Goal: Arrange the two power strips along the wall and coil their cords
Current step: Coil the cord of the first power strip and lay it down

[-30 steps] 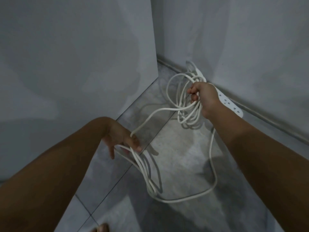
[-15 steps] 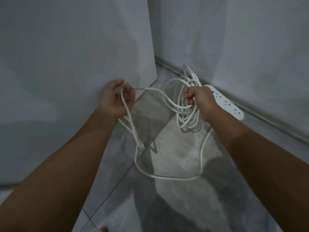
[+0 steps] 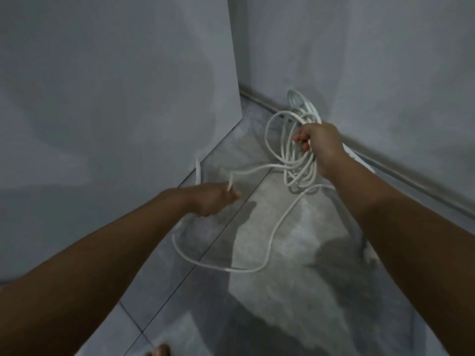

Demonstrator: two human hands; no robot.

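The right hand [image 3: 318,147], right of centre, grips a bundle of white cord [image 3: 272,237] loops just off the floor [image 3: 308,304]. The left hand [image 3: 213,200], lower and further left in the frame, is closed on a strand of the same cord. One slack loop sags to the floor between them. The free length lies nearer the left hand and will likely feed the next turn rightward. The power strip [image 3: 362,164] peeks out behind the right wrist, at the wall's base.

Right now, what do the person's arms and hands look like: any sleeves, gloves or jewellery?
Both are bare. The left forearm and left hand show no sleeve, glove, watch or ring; the same goes for the right forearm and right hand. Dim light could hide a thin ring.
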